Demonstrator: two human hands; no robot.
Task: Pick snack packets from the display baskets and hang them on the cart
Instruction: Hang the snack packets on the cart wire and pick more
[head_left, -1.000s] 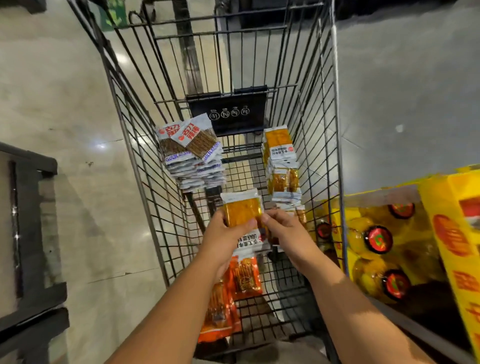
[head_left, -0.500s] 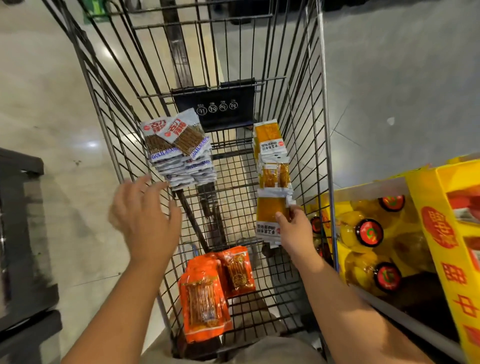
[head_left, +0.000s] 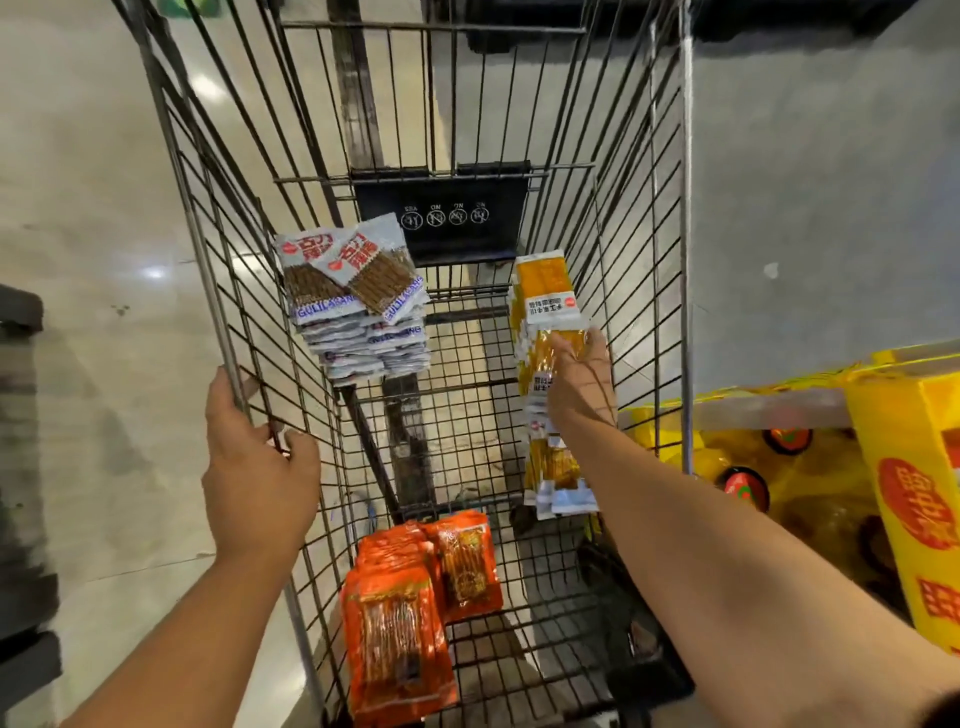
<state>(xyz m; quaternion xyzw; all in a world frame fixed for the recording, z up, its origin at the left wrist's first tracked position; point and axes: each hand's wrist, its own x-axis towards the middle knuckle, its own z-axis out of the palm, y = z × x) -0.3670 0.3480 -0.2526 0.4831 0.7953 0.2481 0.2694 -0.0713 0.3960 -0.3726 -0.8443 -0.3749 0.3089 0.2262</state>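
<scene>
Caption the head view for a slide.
Left hand grips the cart rim; right hand touches the yellow packets hanging inside.

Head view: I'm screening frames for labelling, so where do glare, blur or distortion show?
In the head view, glare spots the floor; the dark frame at the left edge is motion-smeared; the cart wires bow from the wide lens; the yellow packets by the right hand look blocky.
</scene>
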